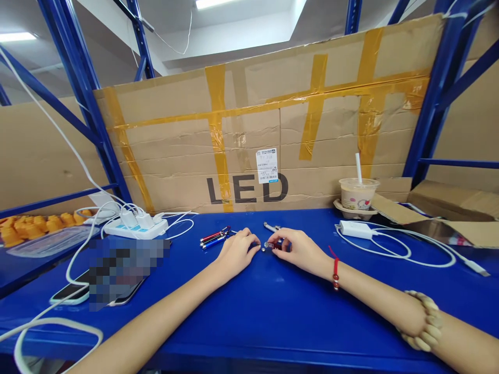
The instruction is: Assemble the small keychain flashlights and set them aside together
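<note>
My right hand [298,249] is closed in a pinch around a small dark red metal tube [277,244], its silver end facing left. The tube's colour matches the slim red penlight-like stick on the left, but its exact kind is unclear. A tiny round silver piece [263,249] lies just left of that end. My left hand [238,252] rests on the blue tabletop with fingers bent and slightly apart, and nothing shows in it. Beyond its fingers lie a red metal stick [210,237] and a blue one [214,242]. A silver stick [270,227] lies behind my right hand.
A white power strip [136,226] with plugs and cables stands at back left, near phones [72,293] partly blurred out. A lidded drink cup [357,195] sits in a carrier at back right, behind a white charger [356,229] with its cable. Cardboard [249,130] walls the back.
</note>
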`<state>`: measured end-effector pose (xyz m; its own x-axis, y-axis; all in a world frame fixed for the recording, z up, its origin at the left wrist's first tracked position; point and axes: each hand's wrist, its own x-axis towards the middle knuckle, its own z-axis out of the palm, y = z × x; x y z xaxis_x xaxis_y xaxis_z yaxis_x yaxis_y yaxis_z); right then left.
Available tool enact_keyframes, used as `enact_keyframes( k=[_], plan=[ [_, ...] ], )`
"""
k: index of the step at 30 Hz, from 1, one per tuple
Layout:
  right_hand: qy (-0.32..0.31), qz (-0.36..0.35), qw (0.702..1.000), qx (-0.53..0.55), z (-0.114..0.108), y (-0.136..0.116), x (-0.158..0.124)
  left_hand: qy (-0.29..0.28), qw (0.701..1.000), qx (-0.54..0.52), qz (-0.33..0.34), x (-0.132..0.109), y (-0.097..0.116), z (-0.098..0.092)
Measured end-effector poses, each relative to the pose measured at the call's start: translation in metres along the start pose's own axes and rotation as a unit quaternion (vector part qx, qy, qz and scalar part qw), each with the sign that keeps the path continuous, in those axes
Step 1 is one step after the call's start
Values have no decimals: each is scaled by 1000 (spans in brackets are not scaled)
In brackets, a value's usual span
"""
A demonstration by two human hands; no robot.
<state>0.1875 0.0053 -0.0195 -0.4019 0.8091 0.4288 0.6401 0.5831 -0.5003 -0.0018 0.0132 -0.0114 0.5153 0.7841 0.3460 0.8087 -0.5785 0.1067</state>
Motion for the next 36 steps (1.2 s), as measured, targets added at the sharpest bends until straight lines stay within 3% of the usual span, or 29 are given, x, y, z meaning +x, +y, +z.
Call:
enact_keyframes(
  k=[8, 12, 16, 22, 36],
  plan=[
    [-9, -18, 1000, -23, -2, -3, -1, 29, 999, -35, -1, 0, -4, 3],
    [13, -9, 999, -31, -2, -3, -1, 71, 992, -106, -9, 0, -2, 3],
    [44, -1, 999, -23, -2, -1, 0, 114, 960, -254, -31, 2, 3, 0],
    [44, -8, 999, 11, -3, 0, 1, 95, 894, -432, -68, 5, 8, -2],
    [44, -47, 998, 20, -2, -3, 0, 77, 895, -436, -51, 5, 7, 3]
  ],
)
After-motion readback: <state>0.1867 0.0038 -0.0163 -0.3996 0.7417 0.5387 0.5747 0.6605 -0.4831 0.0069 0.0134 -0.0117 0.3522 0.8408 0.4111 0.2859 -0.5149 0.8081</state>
